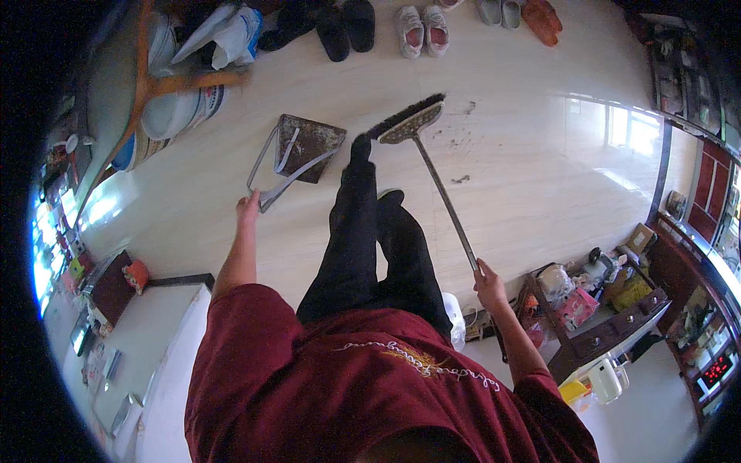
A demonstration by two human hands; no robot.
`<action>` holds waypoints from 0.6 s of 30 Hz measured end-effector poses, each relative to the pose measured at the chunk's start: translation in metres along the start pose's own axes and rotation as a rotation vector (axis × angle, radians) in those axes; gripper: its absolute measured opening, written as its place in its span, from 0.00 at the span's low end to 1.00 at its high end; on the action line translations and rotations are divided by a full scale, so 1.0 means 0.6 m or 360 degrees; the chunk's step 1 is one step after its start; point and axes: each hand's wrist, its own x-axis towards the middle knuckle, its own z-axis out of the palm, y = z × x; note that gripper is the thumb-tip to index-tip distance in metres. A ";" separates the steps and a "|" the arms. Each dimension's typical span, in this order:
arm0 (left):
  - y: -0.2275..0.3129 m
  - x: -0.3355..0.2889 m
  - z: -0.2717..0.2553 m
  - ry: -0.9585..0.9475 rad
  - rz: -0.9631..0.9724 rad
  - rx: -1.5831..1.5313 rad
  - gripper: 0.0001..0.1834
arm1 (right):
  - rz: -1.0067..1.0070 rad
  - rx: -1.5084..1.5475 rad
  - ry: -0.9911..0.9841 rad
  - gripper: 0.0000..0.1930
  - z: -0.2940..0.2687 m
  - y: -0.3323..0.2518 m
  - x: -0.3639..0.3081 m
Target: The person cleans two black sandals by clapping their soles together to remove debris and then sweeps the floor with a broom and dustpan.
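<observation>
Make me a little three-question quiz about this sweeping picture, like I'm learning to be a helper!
1. Which hand holds the broom?
2. True or false: dark dirt lies on the floor, to the right of the broom head in the picture.
3. What does the left hand hold?
A) a cup
B) the dustpan by its handle
C) a shoe

Key:
1. The right hand.
2. True.
3. B.
</observation>
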 end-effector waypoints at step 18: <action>-0.249 -0.142 -0.170 -0.0071 -0.0441 -0.0725 0.17 | -0.0850 -0.0533 0.0182 0.22 0.182 -0.108 0.061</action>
